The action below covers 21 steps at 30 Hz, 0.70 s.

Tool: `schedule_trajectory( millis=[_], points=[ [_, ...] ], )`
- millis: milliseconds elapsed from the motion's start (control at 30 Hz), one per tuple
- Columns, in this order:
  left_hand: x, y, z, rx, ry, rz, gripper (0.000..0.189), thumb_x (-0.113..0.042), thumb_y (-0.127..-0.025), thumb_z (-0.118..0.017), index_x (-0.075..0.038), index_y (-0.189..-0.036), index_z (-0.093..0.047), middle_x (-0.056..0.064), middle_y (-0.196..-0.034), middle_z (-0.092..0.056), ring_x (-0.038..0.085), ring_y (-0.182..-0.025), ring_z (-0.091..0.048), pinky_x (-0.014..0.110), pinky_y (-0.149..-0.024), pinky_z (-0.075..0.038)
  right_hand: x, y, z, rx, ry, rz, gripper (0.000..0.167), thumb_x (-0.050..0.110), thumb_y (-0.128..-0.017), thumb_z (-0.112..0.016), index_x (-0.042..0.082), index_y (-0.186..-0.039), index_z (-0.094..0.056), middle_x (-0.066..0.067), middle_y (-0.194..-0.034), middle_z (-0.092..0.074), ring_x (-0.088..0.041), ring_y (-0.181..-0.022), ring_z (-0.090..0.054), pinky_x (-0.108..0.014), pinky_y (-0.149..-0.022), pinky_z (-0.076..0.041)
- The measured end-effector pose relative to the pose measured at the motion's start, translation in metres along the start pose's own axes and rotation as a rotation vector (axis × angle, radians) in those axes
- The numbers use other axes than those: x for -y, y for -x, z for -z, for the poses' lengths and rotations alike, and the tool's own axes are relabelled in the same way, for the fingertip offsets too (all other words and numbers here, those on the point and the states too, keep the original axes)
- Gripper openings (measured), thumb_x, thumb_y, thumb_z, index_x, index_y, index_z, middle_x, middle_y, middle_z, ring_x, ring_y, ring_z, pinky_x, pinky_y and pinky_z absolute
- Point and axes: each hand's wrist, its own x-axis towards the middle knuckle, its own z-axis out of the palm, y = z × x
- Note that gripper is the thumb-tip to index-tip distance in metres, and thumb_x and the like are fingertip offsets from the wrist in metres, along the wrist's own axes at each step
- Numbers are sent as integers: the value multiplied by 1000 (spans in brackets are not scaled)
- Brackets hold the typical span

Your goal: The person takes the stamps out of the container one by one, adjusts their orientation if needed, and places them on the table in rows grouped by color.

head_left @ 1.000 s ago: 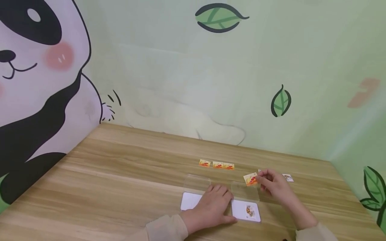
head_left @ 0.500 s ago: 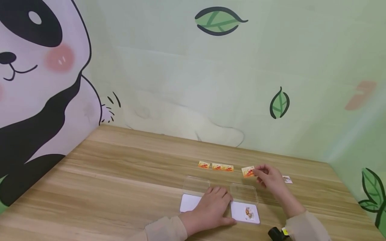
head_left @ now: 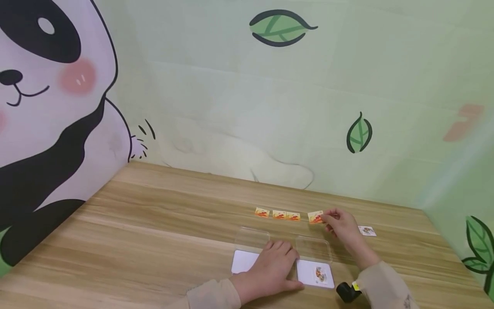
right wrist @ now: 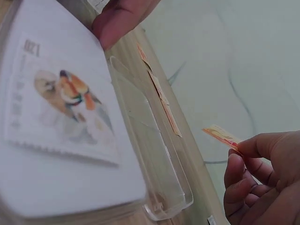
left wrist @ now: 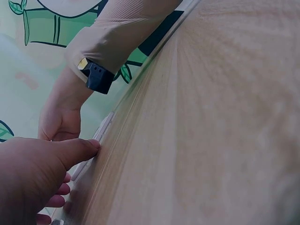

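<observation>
My right hand (head_left: pixel 341 225) pinches a yellow-and-red postage stamp (head_left: pixel 315 217) between thumb and fingers, just above the table behind the cases. The right wrist view shows the same stamp (right wrist: pixel 220 136) tilted at the fingertips. My left hand (head_left: pixel 272 268) rests across two small cases, its thumb at the near edge of the right case (head_left: pixel 305 279). Each case has its clear lid (head_left: pixel 314 249) folded back. A white stamp with a coloured picture (right wrist: pixel 70 98) lies on the right case's white surface. My left hand partly covers the left case (head_left: pixel 243 260).
Three yellow-and-red stamps (head_left: pixel 279 214) lie in a row behind the cases. Another white stamp (head_left: pixel 367 231) lies to the right of my right hand. A black wrist device (head_left: pixel 347 292) is by my right sleeve. The painted wall (head_left: pixel 216 141) borders the wooden table (head_left: pixel 154 240).
My right hand has carried the pinched stamp back and slightly left, closer to the row of stamps. The white stamp at right is now less covered. My left hand has stayed put.
</observation>
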Motion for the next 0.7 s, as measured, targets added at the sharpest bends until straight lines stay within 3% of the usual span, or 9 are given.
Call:
schedule_trajectory(
  millis=[700],
  points=[
    [0,-1,-2,4,-41,2,55,-63,-77,-68,-19,-109,-61,-7,-110,-56,10,-109,-51,30,-96,-41,1,-20,-21,-16,13,-9,18,10,-92,-57,-5,-101,-55,3,-71,-57,-6,-54,-52,-21,-46,-39]
  ],
)
